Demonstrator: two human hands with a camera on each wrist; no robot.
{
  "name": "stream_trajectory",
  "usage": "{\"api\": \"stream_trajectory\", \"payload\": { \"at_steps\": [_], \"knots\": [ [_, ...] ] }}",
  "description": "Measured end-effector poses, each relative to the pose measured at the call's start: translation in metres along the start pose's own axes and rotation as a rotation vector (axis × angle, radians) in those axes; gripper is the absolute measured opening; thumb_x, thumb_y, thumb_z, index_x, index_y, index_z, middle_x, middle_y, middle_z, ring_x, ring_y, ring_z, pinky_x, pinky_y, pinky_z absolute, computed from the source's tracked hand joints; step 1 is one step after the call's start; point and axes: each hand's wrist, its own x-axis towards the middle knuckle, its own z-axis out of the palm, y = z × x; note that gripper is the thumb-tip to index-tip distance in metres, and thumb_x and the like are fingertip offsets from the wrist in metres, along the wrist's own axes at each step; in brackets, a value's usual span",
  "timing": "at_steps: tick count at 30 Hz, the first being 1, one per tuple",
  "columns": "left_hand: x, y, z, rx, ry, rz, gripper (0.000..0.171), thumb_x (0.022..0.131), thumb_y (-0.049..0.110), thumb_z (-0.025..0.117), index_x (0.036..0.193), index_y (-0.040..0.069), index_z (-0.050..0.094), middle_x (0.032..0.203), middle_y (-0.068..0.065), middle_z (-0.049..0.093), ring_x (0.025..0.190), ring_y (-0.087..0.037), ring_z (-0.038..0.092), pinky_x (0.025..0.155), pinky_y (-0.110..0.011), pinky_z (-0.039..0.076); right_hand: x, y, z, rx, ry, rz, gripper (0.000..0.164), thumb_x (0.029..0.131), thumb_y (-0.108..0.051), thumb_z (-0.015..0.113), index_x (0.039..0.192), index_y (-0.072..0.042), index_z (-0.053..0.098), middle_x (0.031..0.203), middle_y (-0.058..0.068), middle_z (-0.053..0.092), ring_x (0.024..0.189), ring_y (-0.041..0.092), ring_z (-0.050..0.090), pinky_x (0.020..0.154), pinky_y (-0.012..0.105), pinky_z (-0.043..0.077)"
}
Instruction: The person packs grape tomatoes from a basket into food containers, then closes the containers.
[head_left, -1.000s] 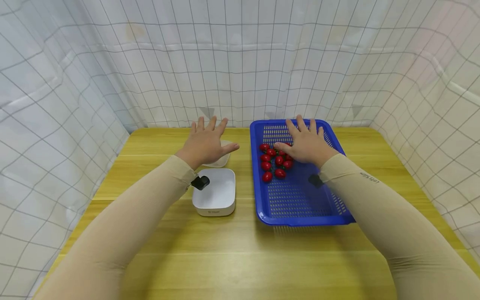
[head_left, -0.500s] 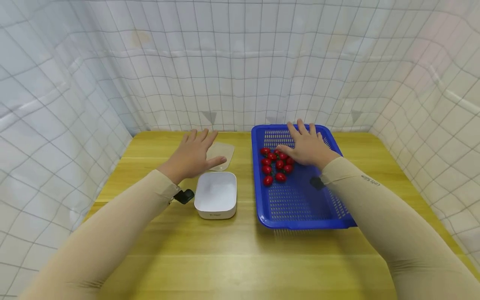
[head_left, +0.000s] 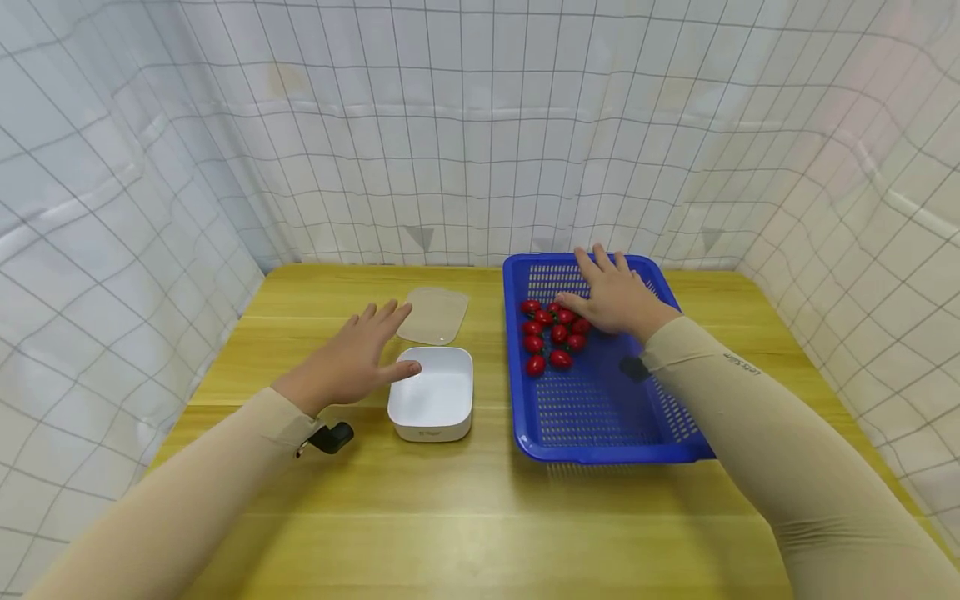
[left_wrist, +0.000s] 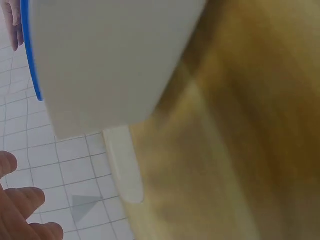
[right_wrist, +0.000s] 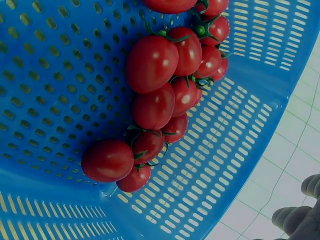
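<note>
My left hand (head_left: 351, 360), fingers stretched out, hovers at the left side of a white square container (head_left: 431, 433); its thumb overlaps the container's opening. In the left wrist view the container's pale side (left_wrist: 110, 65) fills the top, and my left fingertips (left_wrist: 30, 200) show at lower left. My right hand (head_left: 617, 298) is spread over the far part of a blue perforated basket (head_left: 525, 417). Just left of that hand, inside the basket, lie several cherry tomatoes (head_left: 558, 334) with green stems. Red and glossy, the tomatoes (right_wrist: 152, 64) cluster along the basket wall in the right wrist view.
A thin translucent lid (head_left: 435, 315) lies flat behind the container. All of it rests on a wooden table (head_left: 465, 525). White grid-patterned curtains (head_left: 480, 133) surround the table at the back and both sides.
My left hand has moved left and toward me, off the lid and from above the container, uncovering both. My right hand stays almost in place over the basket.
</note>
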Motion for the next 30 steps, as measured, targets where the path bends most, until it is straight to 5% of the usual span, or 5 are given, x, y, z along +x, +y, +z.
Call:
{"api": "stream_trajectory", "payload": {
  "at_steps": [10,23,27,30],
  "knots": [
    [-0.02,-0.009,0.024,-0.073,-0.033,0.066,0.104,0.099,0.061,0.065,0.17,0.007,0.011,0.176,-0.022,0.01,0.159,-0.056,0.009,0.127,-0.072,0.008,0.005,0.007,0.002,0.075,0.005,-0.087,0.084,0.109,-0.047,0.053,0.17,-0.007,0.011,0.175,0.027,0.006,0.161,0.05,0.009,0.129,0.065,0.015],
    [-0.026,-0.009,0.039,-0.159,-0.101,0.05,0.113,0.096,0.061,0.068,0.169,0.005,0.003,0.177,-0.02,0.005,0.163,-0.045,0.011,0.127,-0.071,0.009,0.01,0.013,0.014,0.11,-0.015,-0.151,0.06,0.107,-0.034,0.062,0.162,-0.017,0.044,0.162,0.018,0.047,0.151,0.04,0.043,0.125,0.059,0.032],
    [-0.025,-0.01,0.041,-0.187,-0.102,0.061,0.118,0.092,0.059,0.075,0.17,0.006,0.002,0.177,-0.018,0.012,0.161,-0.044,0.022,0.126,-0.073,0.013,0.01,0.013,0.017,0.114,-0.013,-0.179,0.054,0.104,-0.031,0.067,0.154,-0.014,0.056,0.145,0.017,0.065,0.129,0.036,0.062,0.116,0.055,0.044],
    [-0.026,-0.012,0.043,-0.211,-0.103,0.048,0.122,0.089,0.06,0.078,0.17,0.011,0.002,0.172,-0.02,0.029,0.153,-0.044,0.038,0.124,-0.07,0.024,0.011,0.011,0.02,0.125,-0.029,-0.194,0.048,0.103,-0.029,0.07,0.148,-0.014,0.062,0.129,0.014,0.072,0.103,0.029,0.063,0.099,0.05,0.05]
  ]
}}
